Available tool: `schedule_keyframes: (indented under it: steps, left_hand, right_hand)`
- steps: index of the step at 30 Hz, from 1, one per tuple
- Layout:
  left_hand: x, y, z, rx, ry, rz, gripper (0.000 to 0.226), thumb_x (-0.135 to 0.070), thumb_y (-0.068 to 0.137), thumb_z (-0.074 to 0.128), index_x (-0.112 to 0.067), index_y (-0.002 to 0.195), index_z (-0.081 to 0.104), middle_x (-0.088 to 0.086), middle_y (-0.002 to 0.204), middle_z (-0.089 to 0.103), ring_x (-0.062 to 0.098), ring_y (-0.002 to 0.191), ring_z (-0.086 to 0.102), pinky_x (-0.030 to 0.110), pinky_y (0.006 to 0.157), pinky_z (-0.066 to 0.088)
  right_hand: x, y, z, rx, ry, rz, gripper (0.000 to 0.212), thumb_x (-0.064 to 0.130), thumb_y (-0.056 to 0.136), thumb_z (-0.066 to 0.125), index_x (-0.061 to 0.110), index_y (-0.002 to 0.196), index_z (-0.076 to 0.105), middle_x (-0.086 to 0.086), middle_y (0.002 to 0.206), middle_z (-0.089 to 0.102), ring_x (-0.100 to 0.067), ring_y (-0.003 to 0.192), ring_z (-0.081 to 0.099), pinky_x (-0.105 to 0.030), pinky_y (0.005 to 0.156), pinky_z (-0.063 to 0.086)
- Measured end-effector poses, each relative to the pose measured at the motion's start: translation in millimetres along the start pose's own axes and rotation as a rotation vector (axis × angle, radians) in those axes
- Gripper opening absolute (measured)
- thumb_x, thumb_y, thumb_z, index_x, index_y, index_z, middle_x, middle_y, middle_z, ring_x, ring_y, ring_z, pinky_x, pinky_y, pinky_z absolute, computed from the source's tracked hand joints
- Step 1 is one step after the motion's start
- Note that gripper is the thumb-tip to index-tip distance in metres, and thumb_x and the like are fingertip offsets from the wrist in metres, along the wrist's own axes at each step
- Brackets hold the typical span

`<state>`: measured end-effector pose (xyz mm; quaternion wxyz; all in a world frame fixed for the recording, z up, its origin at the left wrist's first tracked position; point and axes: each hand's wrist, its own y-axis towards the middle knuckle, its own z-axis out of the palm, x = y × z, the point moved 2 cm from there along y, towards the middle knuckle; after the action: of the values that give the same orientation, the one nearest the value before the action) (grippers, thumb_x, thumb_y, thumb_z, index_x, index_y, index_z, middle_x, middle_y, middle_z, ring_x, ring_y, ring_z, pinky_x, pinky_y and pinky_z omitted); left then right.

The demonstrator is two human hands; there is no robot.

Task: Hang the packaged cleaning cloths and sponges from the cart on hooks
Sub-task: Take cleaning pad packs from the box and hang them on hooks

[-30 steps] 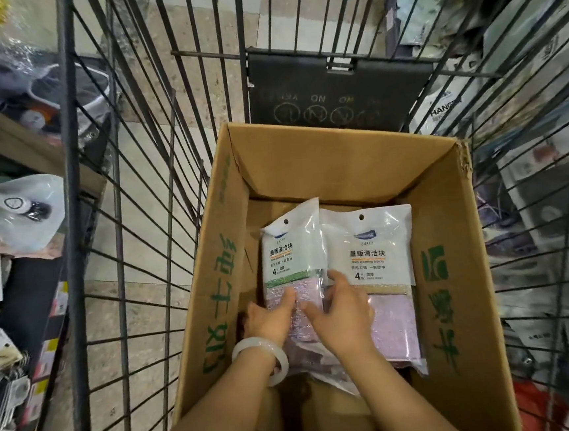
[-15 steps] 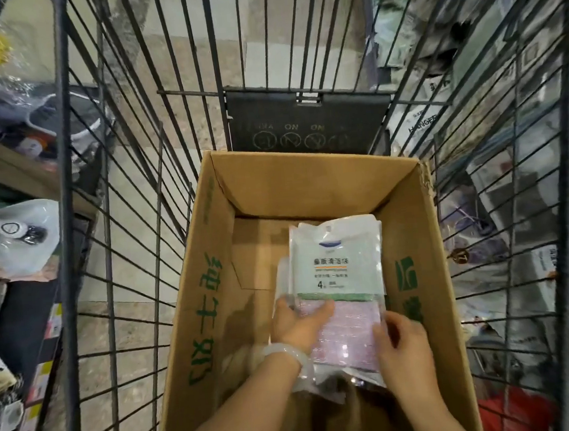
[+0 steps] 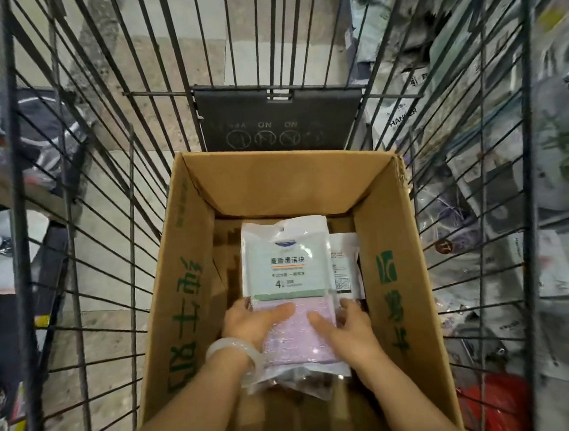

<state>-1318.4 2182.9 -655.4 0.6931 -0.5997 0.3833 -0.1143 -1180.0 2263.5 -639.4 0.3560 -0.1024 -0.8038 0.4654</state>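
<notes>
1. Down inside the cardboard box (image 3: 193,292) in the wire cart (image 3: 81,233), both hands hold the sponge pack (image 3: 286,266).
2. Left hand (image 3: 251,321) and right hand (image 3: 348,330) grip its sides.
3. Floor tiles (image 3: 108,182) show below.

We read a large "4" on the white label of the clear plastic packet of pink cleaning cloths (image 3: 290,283), beneath Chinese characters too blurred to give surely. The black plastic cart flap (image 3: 278,126) shows "ON" twice, mirrored, above crossed-out round signs. The white bag behind the cart wires (image 3: 402,119) reads "HANGER". Green Chinese characters mark the brown cardboard box (image 3: 184,310).
</notes>
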Motion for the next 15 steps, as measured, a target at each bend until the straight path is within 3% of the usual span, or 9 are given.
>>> schedule_keyframes:
  steps: [3,7,9,11,15]
  left_hand:
    - [1,1,-6,0.013,-0.017,-0.011,0.052,-0.004,0.059,0.086,-0.011,0.105,0.062,0.009,0.095,0.074,0.027,0.082,0.072,0.040,0.071,0.059]
    - [8,-2,-7,0.048,-0.084,-0.035,0.062,-0.008,0.063,0.084,-0.010,0.114,0.049,0.010,0.100,0.070,0.025,0.080,0.070,0.028,0.048,0.054]
    - [10,-8,-10,0.043,-0.090,-0.029,0.076,-0.010,0.061,0.085,-0.014,0.122,0.040,0.010,0.102,0.067,0.026,0.081,0.068,0.031,0.050,0.055]
    - [7,-16,-13,0.067,-0.087,-0.029,0.089,-0.017,0.056,0.088,-0.017,0.130,0.039,0.010,0.103,0.069,0.029,0.085,0.070,0.037,0.061,0.057]
    - [-24,-30,-9,0.184,-0.092,0.038,0.073,-0.028,0.051,0.088,-0.016,0.117,0.058,0.009,0.097,0.075,0.029,0.084,0.073,0.041,0.071,0.059]
  right_hand:
    - [2,5,5,-0.011,-0.068,0.030,0.085,0.046,0.071,0.074,0.019,0.139,0.031,-0.006,0.141,0.031,-0.026,0.126,0.044,-0.042,0.105,0.042]
    - [8,3,14,0.045,0.078,0.030,0.065,0.034,0.074,0.076,0.020,0.127,0.041,-0.002,0.130,0.056,-0.021,0.111,0.059,-0.042,0.094,0.051]
    - [9,-2,14,0.061,0.113,0.026,0.054,0.030,0.075,0.076,0.021,0.119,0.047,-0.001,0.123,0.061,-0.020,0.105,0.062,-0.043,0.092,0.052]
    - [11,-7,8,0.078,0.174,0.022,0.059,0.027,0.074,0.077,0.019,0.125,0.049,-0.002,0.119,0.063,-0.022,0.105,0.063,-0.045,0.092,0.052]
    - [29,-24,-13,0.115,0.341,-0.075,0.047,0.019,0.076,0.075,0.022,0.118,0.053,0.001,0.103,0.070,-0.016,0.087,0.071,-0.031,0.069,0.059]
